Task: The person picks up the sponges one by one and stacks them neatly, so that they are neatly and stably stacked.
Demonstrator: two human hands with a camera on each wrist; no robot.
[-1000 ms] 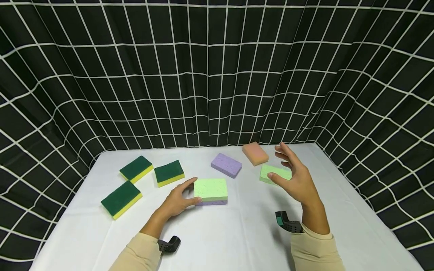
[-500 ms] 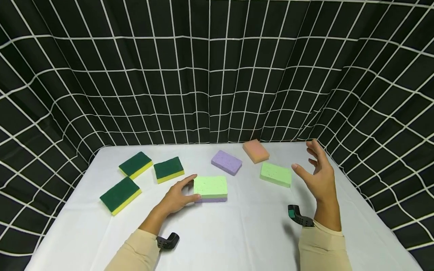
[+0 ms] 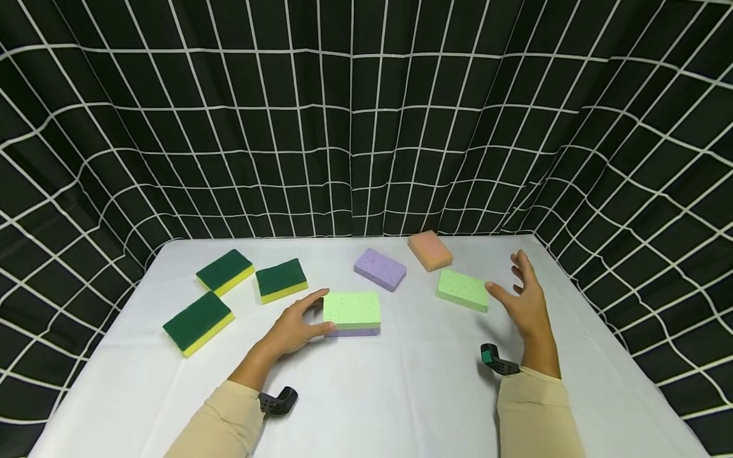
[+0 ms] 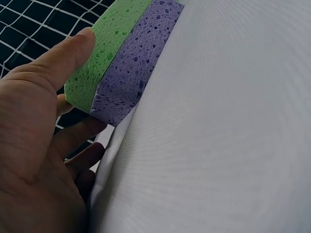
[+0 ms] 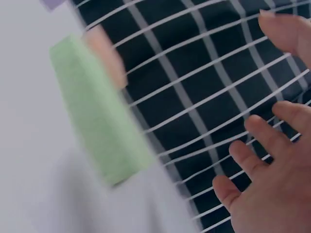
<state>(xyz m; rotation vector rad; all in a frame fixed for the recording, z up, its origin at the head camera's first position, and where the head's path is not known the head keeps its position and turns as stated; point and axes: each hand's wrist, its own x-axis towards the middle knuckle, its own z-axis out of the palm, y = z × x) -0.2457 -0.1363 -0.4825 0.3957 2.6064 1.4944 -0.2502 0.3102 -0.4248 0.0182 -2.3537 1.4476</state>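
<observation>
Looking squishy-light, top green sponge (image 3: 352, 309) is being pinched at 9 o'clock by left hand (image 3: 292, 329), empty right hand (image 3: 527, 306) spread.

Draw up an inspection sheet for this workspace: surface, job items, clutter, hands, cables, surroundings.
Surface: white cloth, lightly creased.
Job items: upper light green sponge stacked flat on lower purple sponge; second light green sponge lies near the right hand.
Clutter: three green-and-yellow scouring sponges, loose purple sponge, orange sponge.
Hands: left hand grips the stack's left end, thumb in front; right hand is open and empty.
Cables: nothing seen.
Surroundings: black curtain with white grid lines.
</observation>
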